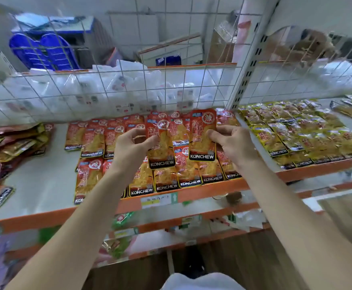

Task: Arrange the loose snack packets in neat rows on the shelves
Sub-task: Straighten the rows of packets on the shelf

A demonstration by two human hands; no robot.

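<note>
Each of my hands holds one orange KONCHEW snack packet above the white shelf point(45, 185). My left hand point(133, 145) pinches the left packet point(160, 149) by its left edge. My right hand point(231, 143) pinches the right packet point(202, 135) by its right edge, a little higher up. Beneath them lie rows of the same orange packets point(187, 176), overlapping from the back wire grid down to the orange front lip.
Brown and dark red packets point(8, 143) lie heaped at the shelf's left end. Yellow packets point(300, 135) fill the neighbouring shelf on the right, past a white upright post point(252, 59). A wire grid point(108, 86) backs the shelf. Lower orange-edged shelves point(171, 225) hold more goods.
</note>
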